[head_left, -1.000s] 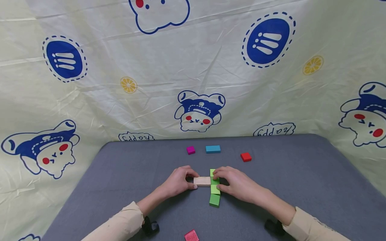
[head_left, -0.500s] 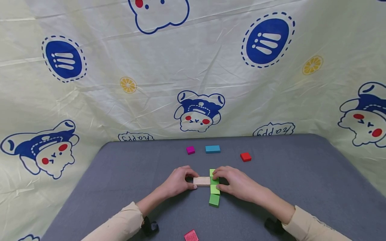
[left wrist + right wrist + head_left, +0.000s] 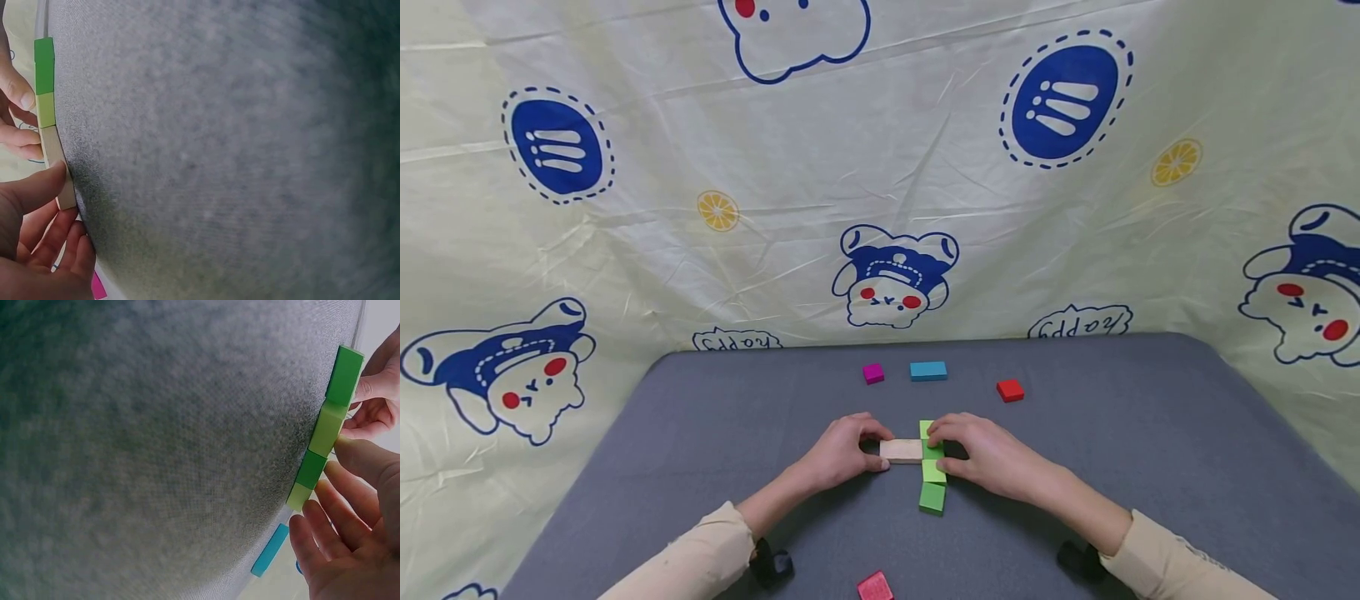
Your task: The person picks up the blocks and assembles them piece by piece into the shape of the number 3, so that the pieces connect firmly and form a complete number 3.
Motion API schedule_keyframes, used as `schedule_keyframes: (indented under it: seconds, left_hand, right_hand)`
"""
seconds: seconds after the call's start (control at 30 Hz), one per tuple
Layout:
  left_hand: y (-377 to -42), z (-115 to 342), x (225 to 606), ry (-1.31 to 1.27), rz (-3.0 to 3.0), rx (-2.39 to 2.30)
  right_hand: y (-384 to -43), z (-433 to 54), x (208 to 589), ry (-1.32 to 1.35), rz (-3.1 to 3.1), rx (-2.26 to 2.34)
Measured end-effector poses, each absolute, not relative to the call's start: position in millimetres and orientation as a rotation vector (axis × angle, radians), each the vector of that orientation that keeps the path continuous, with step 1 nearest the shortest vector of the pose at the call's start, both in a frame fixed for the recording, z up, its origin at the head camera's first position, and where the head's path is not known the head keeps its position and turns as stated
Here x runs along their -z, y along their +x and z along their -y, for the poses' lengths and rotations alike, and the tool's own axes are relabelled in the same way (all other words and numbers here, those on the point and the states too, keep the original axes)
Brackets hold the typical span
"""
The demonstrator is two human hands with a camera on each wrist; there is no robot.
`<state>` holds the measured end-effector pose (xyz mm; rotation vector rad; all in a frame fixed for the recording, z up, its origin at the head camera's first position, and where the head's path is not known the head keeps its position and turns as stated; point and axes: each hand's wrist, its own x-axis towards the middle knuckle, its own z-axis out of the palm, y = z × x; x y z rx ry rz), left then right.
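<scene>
Four-sided plain wooden block [image 3: 901, 452] lies flat, its right end against a row of green blocks. My left hand [image 3: 847, 450] holds the wooden block's left end, with the thumb on its near side in the left wrist view. The row runs toward me: a light green block [image 3: 299, 497] farthest, then a dark green block [image 3: 310, 467], another light green block [image 3: 328, 428] and a slightly turned dark green block [image 3: 932, 498] nearest. My right hand [image 3: 988, 454] grips the row from the right, thumb at the nearer light green block, fingertips by the two farther blocks.
On the grey cloth-covered table [image 3: 730, 450], a magenta block [image 3: 873, 373], a blue block [image 3: 928, 372] and a red block [image 3: 1011, 391] lie beyond the hands. A pinkish-red block [image 3: 876, 586] lies near the front. A printed curtain [image 3: 775, 275] hangs behind the table.
</scene>
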<state>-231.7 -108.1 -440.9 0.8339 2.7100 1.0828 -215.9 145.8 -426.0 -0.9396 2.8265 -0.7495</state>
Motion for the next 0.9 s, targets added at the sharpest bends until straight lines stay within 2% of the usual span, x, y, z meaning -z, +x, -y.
schedule_keyframes:
  seconds: [0.5,0.9]
  left_hand:
    - [-221.6,120.9,434.6,0.819,-2.698,-1.132]
    - [-175.4,118.7,425.2,0.906,-2.665,-1.079]
  right_hand:
    - [-217.5,-145.9,427.2,-0.939,-2.815,0.739]
    - [-217.4,-145.7,425.7,-0.949,-2.812,0.745]
